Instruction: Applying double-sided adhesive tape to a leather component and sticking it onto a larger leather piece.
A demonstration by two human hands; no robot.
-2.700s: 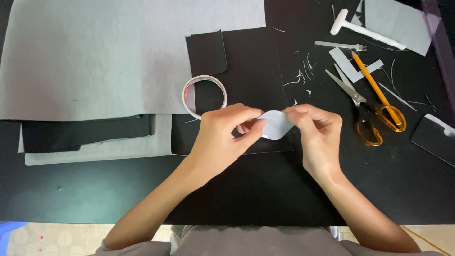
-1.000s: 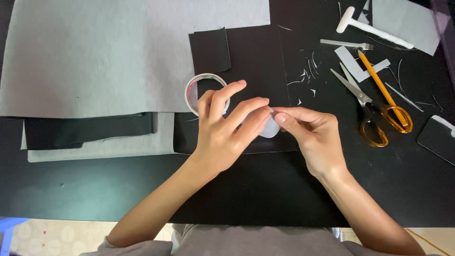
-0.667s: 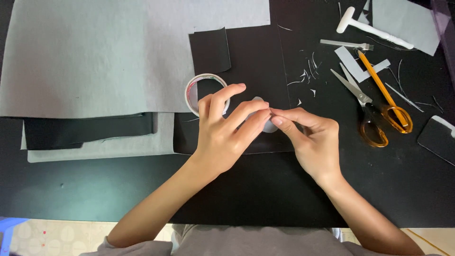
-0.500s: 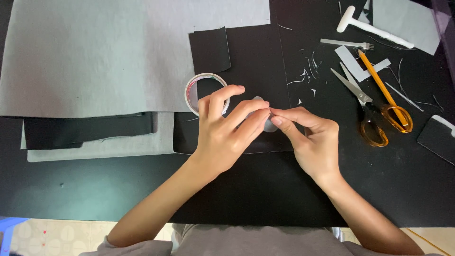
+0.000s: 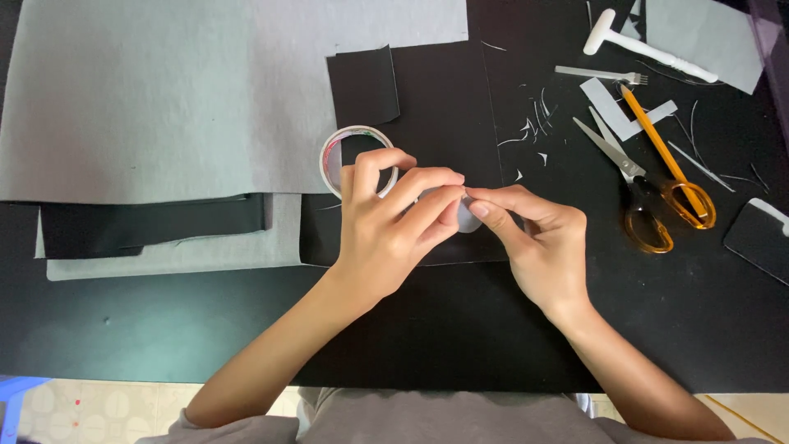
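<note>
— What's spread over the desk (image 5: 123, 329)?

— Biggest is a grey sheet (image 5: 164, 90) at the far left, with black sheets (image 5: 436, 107) lapping under and beside it.

— And the hands?

— They meet over the black sheet in the middle. The left hand (image 5: 386, 230) and the right hand (image 5: 534, 238) both pinch a small pale grey cut-out piece (image 5: 468, 218) between fingertips; it's mostly hidden behind the fingers.

— Anything close by?

— A roll of clear tape (image 5: 357, 160) lies flat just behind the left hand. Well to the right lie orange-handled scissors (image 5: 649, 189), open, then a white T-shaped tool (image 5: 649, 49) at the far edge, and thin paper slivers (image 5: 534, 131).
</note>
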